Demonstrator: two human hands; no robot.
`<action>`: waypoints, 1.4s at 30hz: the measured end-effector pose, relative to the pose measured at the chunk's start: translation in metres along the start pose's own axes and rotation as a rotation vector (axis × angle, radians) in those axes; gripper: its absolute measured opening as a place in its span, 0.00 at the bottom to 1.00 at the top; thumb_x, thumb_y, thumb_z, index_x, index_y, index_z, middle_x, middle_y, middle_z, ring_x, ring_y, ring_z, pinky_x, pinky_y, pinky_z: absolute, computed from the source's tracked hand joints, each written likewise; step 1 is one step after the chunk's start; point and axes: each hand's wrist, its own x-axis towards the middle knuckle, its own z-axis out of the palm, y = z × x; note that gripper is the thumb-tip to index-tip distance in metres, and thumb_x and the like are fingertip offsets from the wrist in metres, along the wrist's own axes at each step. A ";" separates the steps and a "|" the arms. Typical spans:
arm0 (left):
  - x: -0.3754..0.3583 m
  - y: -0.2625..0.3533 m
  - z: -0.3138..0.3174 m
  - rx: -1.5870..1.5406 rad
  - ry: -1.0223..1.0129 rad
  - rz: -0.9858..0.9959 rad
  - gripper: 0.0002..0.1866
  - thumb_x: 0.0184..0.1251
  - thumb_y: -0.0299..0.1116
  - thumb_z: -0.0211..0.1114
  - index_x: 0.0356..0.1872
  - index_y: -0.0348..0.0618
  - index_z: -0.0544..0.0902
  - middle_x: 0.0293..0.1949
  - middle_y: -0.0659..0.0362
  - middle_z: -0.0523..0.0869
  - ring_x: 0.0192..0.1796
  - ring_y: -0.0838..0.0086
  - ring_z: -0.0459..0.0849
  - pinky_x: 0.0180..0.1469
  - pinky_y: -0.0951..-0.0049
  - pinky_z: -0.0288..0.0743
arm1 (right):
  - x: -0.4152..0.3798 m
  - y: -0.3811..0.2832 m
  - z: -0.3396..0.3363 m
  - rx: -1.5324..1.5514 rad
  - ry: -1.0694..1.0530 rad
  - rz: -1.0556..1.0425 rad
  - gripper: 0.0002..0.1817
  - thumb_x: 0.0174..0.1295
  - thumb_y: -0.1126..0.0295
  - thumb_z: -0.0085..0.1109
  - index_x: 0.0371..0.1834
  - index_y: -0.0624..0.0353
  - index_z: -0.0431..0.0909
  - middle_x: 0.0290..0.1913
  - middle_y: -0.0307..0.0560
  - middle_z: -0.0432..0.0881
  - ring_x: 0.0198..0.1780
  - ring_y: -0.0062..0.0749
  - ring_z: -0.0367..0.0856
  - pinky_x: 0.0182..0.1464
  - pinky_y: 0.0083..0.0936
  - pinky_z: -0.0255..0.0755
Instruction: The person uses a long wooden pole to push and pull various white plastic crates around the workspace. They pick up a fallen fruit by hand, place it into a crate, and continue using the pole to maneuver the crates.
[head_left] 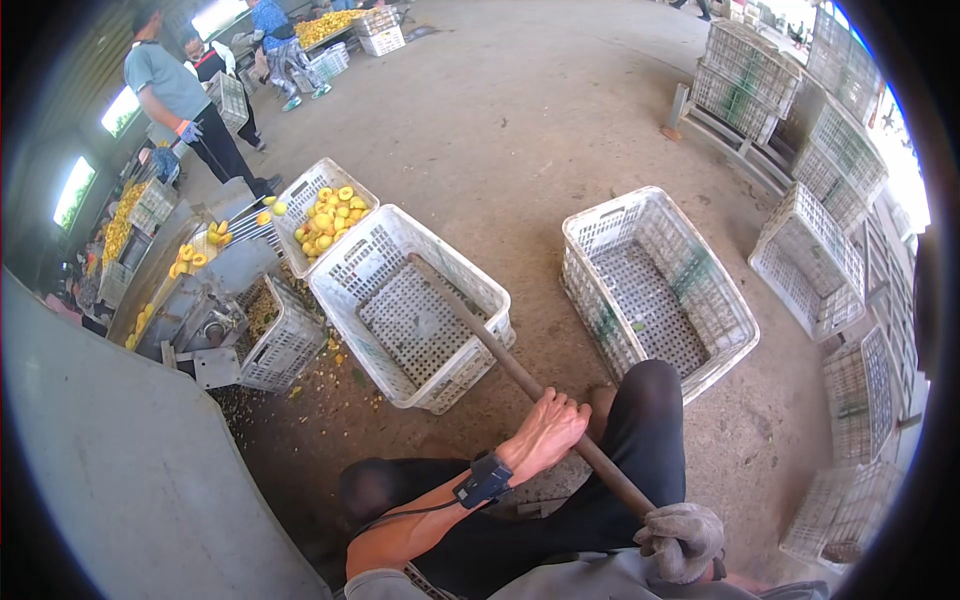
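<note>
A long brown wooden pole (510, 365) slants across the view. Its far end reaches into a white plastic crate (462, 383) that has slotted walls and no fruit in it. My left hand (548, 432), bare with a black device strapped at the wrist, is wrapped round the middle of the pole. Lower right, my right hand (682, 540) wears a grey-white glove and grips the pole's near end. Behind the crate, another crate (365, 187) holds yellow halved fruit (328, 217). A third white crate (745, 350) stands to the right of the pole.
At left are a metal machine (210, 365) with a rod chute (250, 222), a scrap-filled crate (270, 365) and a large grey panel (130, 460). Several crates (815, 260) line the right side. A person (175, 90) in a grey-green shirt stands behind; others work farther back.
</note>
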 end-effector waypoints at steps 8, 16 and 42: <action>0.001 -0.002 0.005 0.015 0.025 0.011 0.12 0.57 0.28 0.73 0.40 0.40 0.82 0.36 0.50 0.89 0.46 0.56 0.88 0.56 0.58 0.74 | -0.003 0.000 -0.002 0.000 -0.004 0.035 0.10 0.68 0.78 0.57 0.48 0.59 0.86 0.29 0.49 0.92 0.23 0.31 0.89 0.32 0.27 0.86; -0.001 -0.002 0.011 0.040 0.096 0.029 0.17 0.52 0.30 0.79 0.41 0.40 0.82 0.34 0.50 0.89 0.43 0.59 0.88 0.54 0.60 0.73 | -0.003 0.001 -0.001 -0.005 -0.009 0.010 0.10 0.69 0.77 0.57 0.49 0.60 0.85 0.28 0.49 0.92 0.22 0.30 0.89 0.34 0.28 0.86; 0.002 -0.001 0.012 0.031 -0.008 -0.017 0.11 0.61 0.30 0.71 0.43 0.38 0.84 0.37 0.50 0.87 0.47 0.55 0.86 0.57 0.57 0.74 | 0.006 -0.002 0.001 -0.056 -0.020 -0.043 0.12 0.68 0.79 0.51 0.49 0.61 0.83 0.25 0.45 0.89 0.23 0.30 0.86 0.37 0.28 0.84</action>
